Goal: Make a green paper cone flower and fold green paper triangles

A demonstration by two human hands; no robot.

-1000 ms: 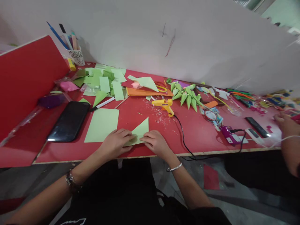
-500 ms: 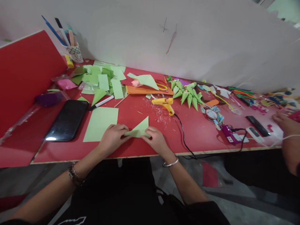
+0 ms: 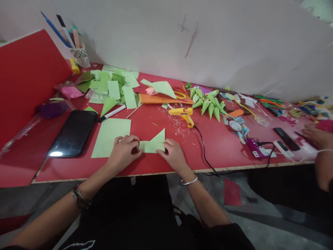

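Note:
A folded light green paper (image 3: 152,145) lies near the front edge of the red table, a pointed flap rising at its upper right. My left hand (image 3: 125,149) is closed on its left end, fingers curled. At the right end, my right hand (image 3: 173,152) pinches the paper between thumb and fingers. Beside my left hand is a flat light green sheet (image 3: 111,137). Beyond the hands sits a yellow glue gun (image 3: 183,114) among small scraps. Green paper cones (image 3: 209,104) are clustered behind it to the right.
A black phone (image 3: 74,133) and a pen (image 3: 111,113) lie left. Green paper pieces (image 3: 114,89) and orange sheets (image 3: 156,99) are behind. The glue gun's black cord (image 3: 204,152) runs over the front edge. Another person's hand (image 3: 318,137) is at the far right.
The strip between my hands has opened out wider and flatter at its left part, and my left hand's fingers have curled more. The other person's hand has shifted slightly.

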